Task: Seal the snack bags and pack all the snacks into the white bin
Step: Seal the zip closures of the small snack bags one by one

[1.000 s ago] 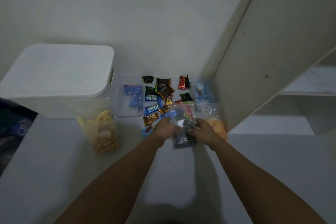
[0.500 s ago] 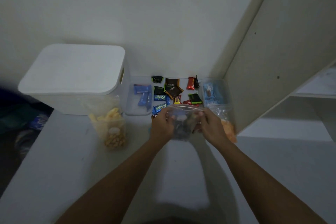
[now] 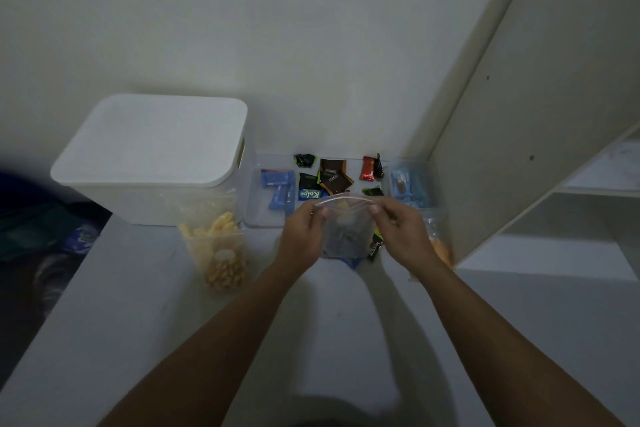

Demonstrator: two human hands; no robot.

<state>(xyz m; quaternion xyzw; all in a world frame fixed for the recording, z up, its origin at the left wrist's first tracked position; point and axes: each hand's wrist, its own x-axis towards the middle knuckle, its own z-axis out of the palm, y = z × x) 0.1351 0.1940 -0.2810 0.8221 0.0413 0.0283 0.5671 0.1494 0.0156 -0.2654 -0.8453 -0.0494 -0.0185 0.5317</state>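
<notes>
A clear zip bag [image 3: 346, 232] with dark wrapped snacks hangs upright above the table's middle. My left hand [image 3: 302, 236] pinches its top left corner and my right hand [image 3: 401, 232] pinches its top right corner; the mouth gapes slightly between them. The white bin [image 3: 152, 156] stands at the back left with its lid on. A clear bag of yellow puffs [image 3: 218, 253] stands in front of the bin. Loose wrapped snacks [image 3: 332, 180] lie by the wall. A clear bag with blue wrappers [image 3: 277, 191] lies left of them, another [image 3: 408, 184] at the right.
A bag of orange snacks [image 3: 440, 250] lies partly hidden behind my right hand. A tall white shelf unit [image 3: 540, 114] closes off the right side. The table's left edge [image 3: 69, 281] drops to a dark floor with clutter. The wall runs close behind the snacks.
Both hands have lifted the clear bag off the table and turned it upright, then slid apart to its top corners. The camera has tilted up a little.
</notes>
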